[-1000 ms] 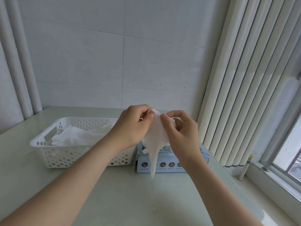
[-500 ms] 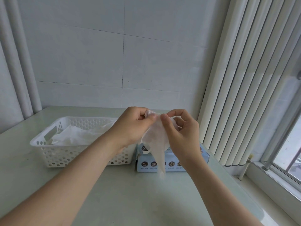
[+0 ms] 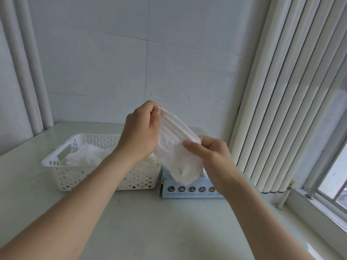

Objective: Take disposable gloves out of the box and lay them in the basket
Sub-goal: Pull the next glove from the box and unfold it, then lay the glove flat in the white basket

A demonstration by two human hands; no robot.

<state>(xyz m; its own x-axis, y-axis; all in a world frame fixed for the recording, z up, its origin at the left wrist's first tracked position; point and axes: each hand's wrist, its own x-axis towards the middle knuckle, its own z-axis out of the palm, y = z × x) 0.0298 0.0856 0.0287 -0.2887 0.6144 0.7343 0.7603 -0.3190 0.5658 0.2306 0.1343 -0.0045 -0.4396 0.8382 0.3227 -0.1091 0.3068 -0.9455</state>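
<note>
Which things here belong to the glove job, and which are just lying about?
Job in hand:
- thin white disposable glove, pinched by left hand and right hand
- white perforated plastic basket, holding more white gloves
- pale blue cardboard glove box

Just there:
- white vertical window blinds
- two white wall pipes
- pale green tabletop

- Left grip is raised higher, thumb and forefinger pinching the top corner of a glove.
- Right grip sits lower, fingers curled, thumb pinching the same glove.
- Both bare forearms reach forward, converging.
</note>
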